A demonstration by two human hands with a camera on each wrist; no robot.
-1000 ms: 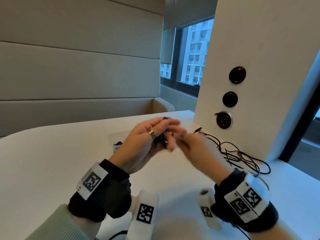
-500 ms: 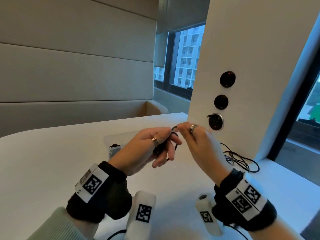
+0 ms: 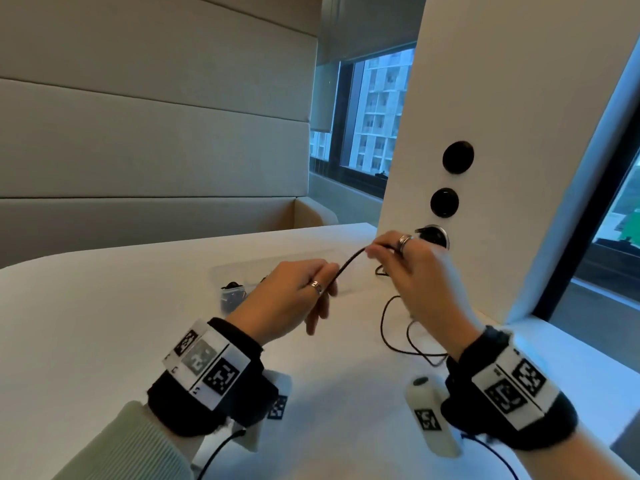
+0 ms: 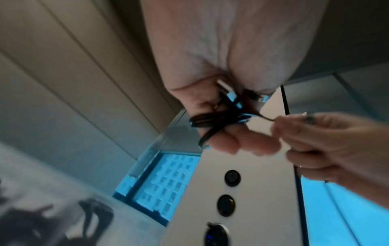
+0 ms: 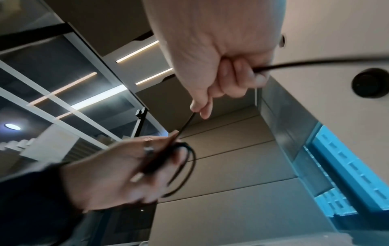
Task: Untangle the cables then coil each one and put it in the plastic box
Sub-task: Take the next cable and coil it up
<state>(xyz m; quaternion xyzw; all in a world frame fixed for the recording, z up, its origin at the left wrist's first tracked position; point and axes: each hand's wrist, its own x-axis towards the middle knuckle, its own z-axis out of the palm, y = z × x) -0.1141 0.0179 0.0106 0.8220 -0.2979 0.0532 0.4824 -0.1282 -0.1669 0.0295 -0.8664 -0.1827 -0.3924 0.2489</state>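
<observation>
A thin black cable runs taut between my two hands above the white table. My left hand grips a small coil of it, wound round the fingers, with a metal plug against the palm. My right hand pinches the cable a short way off, up and to the right. The loose rest of the cable trails in loops on the table under the right hand. The clear plastic box sits behind the left hand with a dark coiled cable inside.
A white pillar with three round black sockets stands close at the right, one with a plug in it. Padded bench backs rise behind the table. Windows lie beyond the pillar.
My hands have drawn apart: the right one moved up and to the right, pulling a length of cable out straight from the coil in the left hand. The head view shifted.
</observation>
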